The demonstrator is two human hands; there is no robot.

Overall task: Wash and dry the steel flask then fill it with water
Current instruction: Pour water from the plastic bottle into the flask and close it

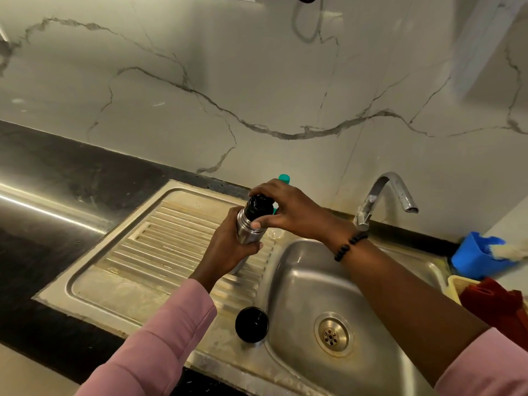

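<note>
Left hand (228,247): wrapped round the flask (248,232) body, fingers curled on the steel, holding it upright over the drainboard (137,252).
Right hand (281,211): fingers curled over the black stopper (258,208) at the flask's mouth, thumb low against the neck — gripping it from above.
Flask: above the drainboard's right edge, just beside the basin (308,284), lower part hidden behind the left hand.
Cap (252,324): black, round, resting on the drainboard's front right corner, at the basin's rim, well apart from the flask.
Tap (385,201): curved, at the basin's back edge, spout over the basin; no water seen.
Teal item (284,178): behind the right hand at the back edge — mostly hidden.
Blue holder (477,255): at the basin's far right corner.
Red cloth (497,304): on a yellow tray (457,284), right edge.
Bracelet (348,247): dark beads on the right wrist.
</note>
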